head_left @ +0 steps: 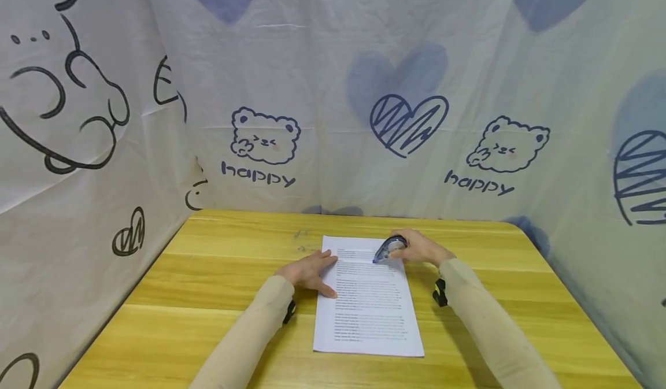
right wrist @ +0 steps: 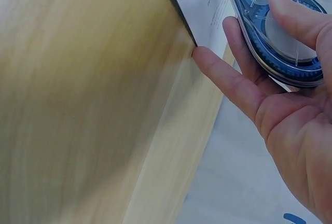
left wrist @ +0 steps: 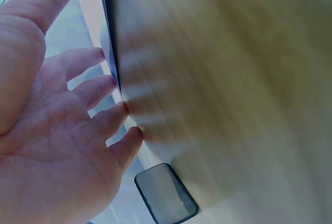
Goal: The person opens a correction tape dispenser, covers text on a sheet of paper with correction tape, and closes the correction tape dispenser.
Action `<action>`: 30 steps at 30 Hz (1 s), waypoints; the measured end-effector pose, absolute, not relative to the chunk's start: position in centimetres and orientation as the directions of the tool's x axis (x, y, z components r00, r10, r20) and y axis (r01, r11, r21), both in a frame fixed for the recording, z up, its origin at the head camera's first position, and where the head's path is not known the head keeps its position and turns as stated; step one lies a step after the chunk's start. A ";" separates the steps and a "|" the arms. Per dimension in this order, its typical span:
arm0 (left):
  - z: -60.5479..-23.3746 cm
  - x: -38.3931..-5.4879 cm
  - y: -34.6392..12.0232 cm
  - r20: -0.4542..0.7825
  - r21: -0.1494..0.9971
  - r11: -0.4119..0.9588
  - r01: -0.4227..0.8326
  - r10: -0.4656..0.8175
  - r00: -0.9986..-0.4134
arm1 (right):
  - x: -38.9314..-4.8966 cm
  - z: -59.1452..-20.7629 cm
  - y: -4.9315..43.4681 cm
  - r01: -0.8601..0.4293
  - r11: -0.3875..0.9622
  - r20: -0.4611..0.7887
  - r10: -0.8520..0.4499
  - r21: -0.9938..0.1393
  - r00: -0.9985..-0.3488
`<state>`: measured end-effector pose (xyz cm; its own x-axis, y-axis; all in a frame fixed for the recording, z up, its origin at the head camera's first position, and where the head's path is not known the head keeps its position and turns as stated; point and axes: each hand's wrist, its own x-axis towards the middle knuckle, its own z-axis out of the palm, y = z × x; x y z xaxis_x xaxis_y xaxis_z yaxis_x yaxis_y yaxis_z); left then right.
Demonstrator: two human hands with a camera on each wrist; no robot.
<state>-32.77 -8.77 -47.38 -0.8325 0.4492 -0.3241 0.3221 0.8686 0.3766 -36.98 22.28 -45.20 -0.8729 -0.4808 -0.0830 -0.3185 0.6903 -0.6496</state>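
A sheet of printed paper [head_left: 364,319] lies on the wooden table, its text in several blocks. My right hand [head_left: 421,247] grips a blue, see-through correction tape dispenser [head_left: 389,248], whose tip points down at the upper right lines of text. In the right wrist view the thumb presses on the side of the correction tape [right wrist: 275,27], and one finger of the right hand [right wrist: 290,110] reaches to the paper's edge. My left hand [head_left: 309,272] rests with spread fingers on the paper's left edge. The left wrist view shows the left hand [left wrist: 57,125] from its palm side.
The yellow wood-grain table [head_left: 208,285] spreads out around the paper. Behind it and at both sides hangs a pale cloth [head_left: 333,146] printed with hearts, bears and the word "happy". Faint marks show on the table beyond the left hand.
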 end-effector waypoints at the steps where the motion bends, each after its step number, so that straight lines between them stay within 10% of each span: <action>1: -47.4 -32.8 -8.7 -0.324 0.375 0.869 0.324 0.450 -0.832 | -36.9 -45.2 22.3 -0.317 0.692 -0.083 -0.479 -0.649 -0.874; 30: -47.0 -32.5 -8.6 -0.332 0.377 0.868 0.322 0.451 -0.828 | -36.9 -44.5 22.2 -0.385 0.764 -0.059 -0.481 -0.518 -0.875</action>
<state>-32.46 -8.64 -47.03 -0.8285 0.4512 -0.3318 0.3218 0.8684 0.3773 -36.89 22.22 -44.48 -0.8747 -0.4810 -0.0588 -0.3851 0.7636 -0.5183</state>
